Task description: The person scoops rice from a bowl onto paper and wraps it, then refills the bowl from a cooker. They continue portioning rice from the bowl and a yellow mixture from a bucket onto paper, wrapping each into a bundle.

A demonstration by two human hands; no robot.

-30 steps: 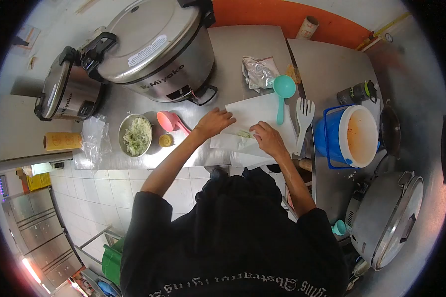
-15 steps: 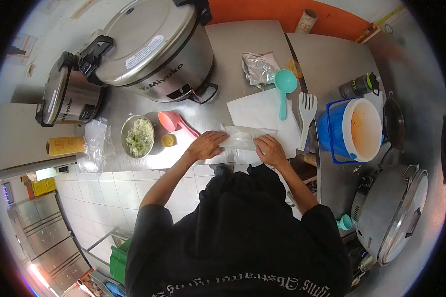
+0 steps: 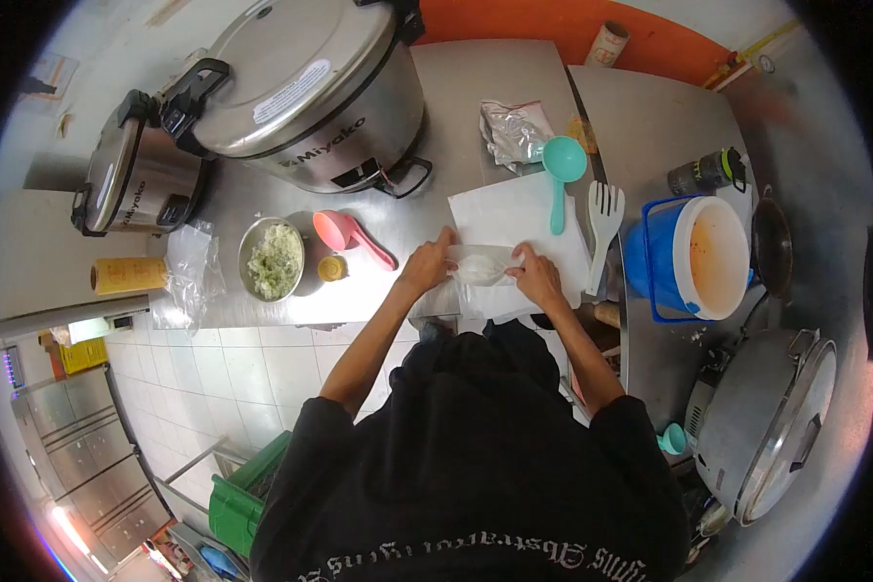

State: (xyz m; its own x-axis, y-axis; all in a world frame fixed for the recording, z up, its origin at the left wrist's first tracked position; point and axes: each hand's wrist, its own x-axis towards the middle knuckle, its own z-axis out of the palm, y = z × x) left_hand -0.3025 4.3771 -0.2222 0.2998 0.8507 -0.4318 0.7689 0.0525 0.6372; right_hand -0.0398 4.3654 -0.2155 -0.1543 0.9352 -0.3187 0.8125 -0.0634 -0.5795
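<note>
A white paper packet [image 3: 482, 265] with a rounded bulge in its middle lies near the counter's front edge. Its left end is pinched in my left hand [image 3: 427, 267], its right end in my right hand [image 3: 537, 275]. Both hands are closed on the paper; what is inside cannot be made out. Beneath and behind it spreads a stack of white paper sheets [image 3: 500, 211]. A teal scoop [image 3: 563, 160] rests across the stack's far edge. Left of my left hand lie a pink scoop [image 3: 336, 231] and a small yellowish round container [image 3: 332, 268].
A metal bowl [image 3: 245, 271] of white rice with green bits stands left. Rice cookers [image 3: 320, 126] fill the back left. On the right are a white slotted spatula [image 3: 604, 228], a blue bucket [image 3: 642, 262] and a large grey cooker [image 3: 747, 417]. Plastic bags [image 3: 192, 272] lie far left.
My fingers have gone from lying flat along the rolled paper to pinching its two ends. The packet now shows a rounded bulge between them.
</note>
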